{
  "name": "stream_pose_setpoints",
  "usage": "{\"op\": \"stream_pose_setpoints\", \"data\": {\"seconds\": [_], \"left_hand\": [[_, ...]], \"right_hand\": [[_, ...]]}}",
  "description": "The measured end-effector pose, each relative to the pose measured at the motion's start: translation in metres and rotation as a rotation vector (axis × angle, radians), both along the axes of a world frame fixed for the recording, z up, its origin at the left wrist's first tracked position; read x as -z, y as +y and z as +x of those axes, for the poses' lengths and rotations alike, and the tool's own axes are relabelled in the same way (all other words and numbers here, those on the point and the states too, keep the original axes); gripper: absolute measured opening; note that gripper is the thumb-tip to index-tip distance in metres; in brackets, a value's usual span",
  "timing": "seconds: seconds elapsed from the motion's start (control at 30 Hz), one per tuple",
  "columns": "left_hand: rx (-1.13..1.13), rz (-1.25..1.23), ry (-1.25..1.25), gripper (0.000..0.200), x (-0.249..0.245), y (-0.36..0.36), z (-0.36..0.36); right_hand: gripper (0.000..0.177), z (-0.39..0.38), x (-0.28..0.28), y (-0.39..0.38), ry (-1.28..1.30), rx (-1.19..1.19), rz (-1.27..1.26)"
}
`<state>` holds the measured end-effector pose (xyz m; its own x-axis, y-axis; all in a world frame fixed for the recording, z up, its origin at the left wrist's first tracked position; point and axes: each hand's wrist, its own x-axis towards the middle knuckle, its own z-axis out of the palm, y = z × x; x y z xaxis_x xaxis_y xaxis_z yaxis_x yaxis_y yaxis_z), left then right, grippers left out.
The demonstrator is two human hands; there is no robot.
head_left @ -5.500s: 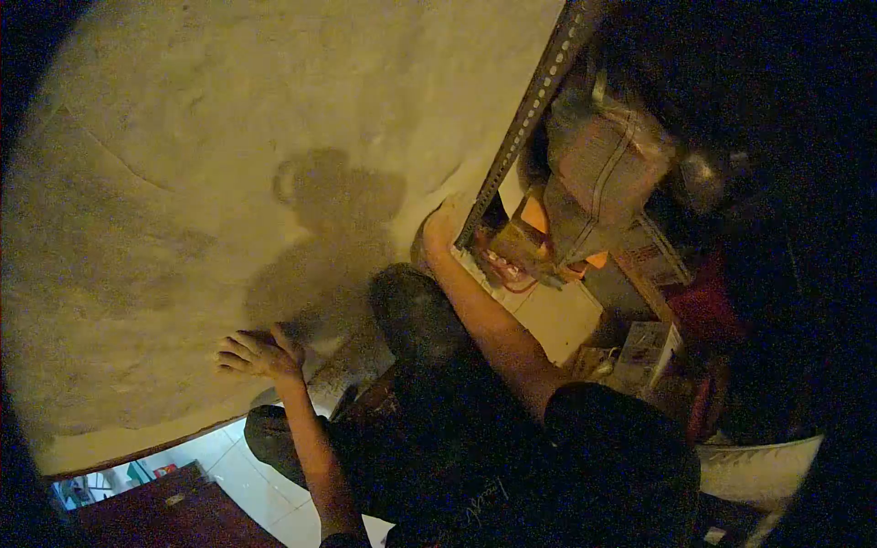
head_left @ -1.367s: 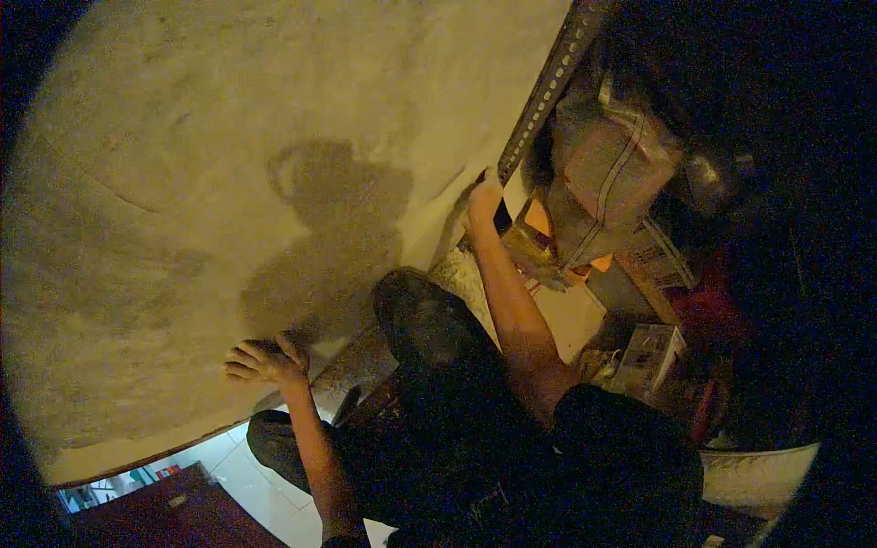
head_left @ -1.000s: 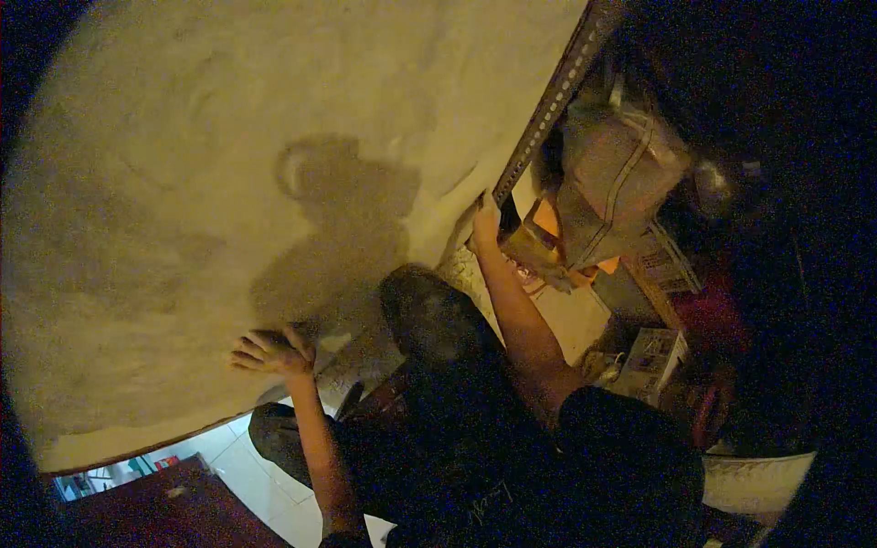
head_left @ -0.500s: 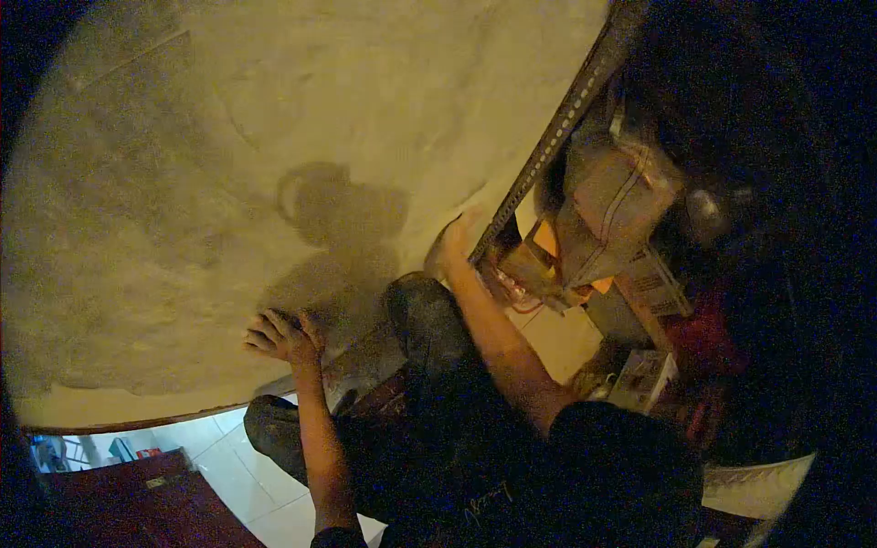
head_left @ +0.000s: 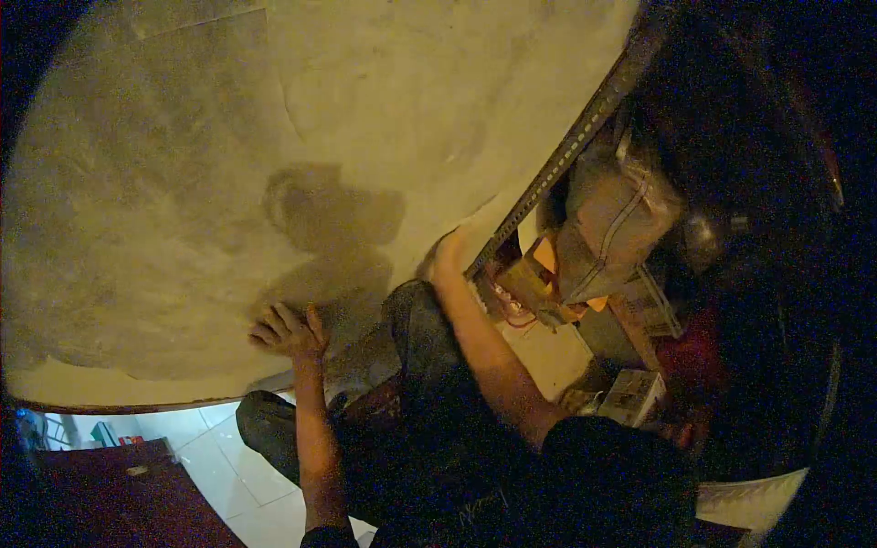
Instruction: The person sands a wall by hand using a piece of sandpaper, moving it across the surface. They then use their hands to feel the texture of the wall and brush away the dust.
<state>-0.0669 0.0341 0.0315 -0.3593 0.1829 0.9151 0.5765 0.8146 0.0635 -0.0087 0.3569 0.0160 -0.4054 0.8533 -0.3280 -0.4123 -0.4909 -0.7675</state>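
Note:
My left hand [head_left: 290, 331] rests against a large pale, smooth surface [head_left: 365, 110], low in the view. Its fingers are spread, and nothing shows in them. Over by the right edge of that surface is my right hand [head_left: 448, 256], close to a dark strip with a row of holes [head_left: 571, 146]. Its fingers are dim and blurred, so I cannot make out their shape or whether they hold anything. A dark shadow of a head and shoulders falls on the surface between and above my hands. My knees, in dark trousers, are bent beneath.
To the right stand a grey zipped fabric bag [head_left: 607, 219], an open cardboard box [head_left: 530, 279] and a small pale box [head_left: 632, 397]. White floor tiles [head_left: 237, 466] and a dark red panel [head_left: 128, 498] lie at the lower left. The far right is very dark.
The view has shifted slightly. My right hand sits a little lower along the strip. My left hand stays on the pale surface, its thumb somewhat further from the fingers.

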Motion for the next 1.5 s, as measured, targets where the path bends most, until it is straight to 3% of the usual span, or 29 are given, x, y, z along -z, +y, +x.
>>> {"op": "stream_pose_setpoints", "data": {"seconds": [0.13, 0.37, 0.53, 0.77, 0.97, 1.17, 1.27, 1.4, 1.5], "left_hand": [[0.003, -0.035, -0.04, 0.069, 0.029, -0.007, -0.006], [-0.026, -0.093, -0.091, 0.07, 0.032, -0.011, -0.004], [-0.001, -0.056, -0.09, 0.069, 0.029, -0.01, 0.003], [-0.015, -0.098, -0.061, 0.072, 0.028, -0.014, -0.002], [-0.003, -0.048, -0.07, 0.074, 0.039, -0.016, -0.003], [0.0, -0.084, -0.01, 0.075, 0.002, -0.013, 0.002], [-0.024, -0.072, -0.05, 0.076, 0.029, -0.013, -0.001], [0.009, -0.038, -0.065, 0.077, 0.035, -0.013, -0.003], [-0.001, -0.09, 0.004, 0.077, 0.003, -0.012, -0.002]], "right_hand": [[0.055, -0.011, 0.002, -0.022, -0.016, 0.031, 0.042], [0.056, 0.007, -0.011, 0.032, 0.039, -0.05, -0.14], [0.057, -0.01, -0.003, -0.028, -0.002, 0.007, -0.027], [0.058, 0.006, -0.022, 0.036, 0.048, -0.03, -0.154], [0.06, -0.012, 0.002, -0.04, -0.012, 0.06, -0.003], [0.061, 0.008, -0.051, 0.077, 0.069, 0.039, -0.095], [0.061, 0.013, -0.051, 0.065, 0.079, 0.02, -0.079], [0.059, -0.007, -0.012, 0.012, -0.039, 0.167, 0.082], [0.057, -0.002, -0.036, 0.062, 0.016, 0.159, 0.009]]}}
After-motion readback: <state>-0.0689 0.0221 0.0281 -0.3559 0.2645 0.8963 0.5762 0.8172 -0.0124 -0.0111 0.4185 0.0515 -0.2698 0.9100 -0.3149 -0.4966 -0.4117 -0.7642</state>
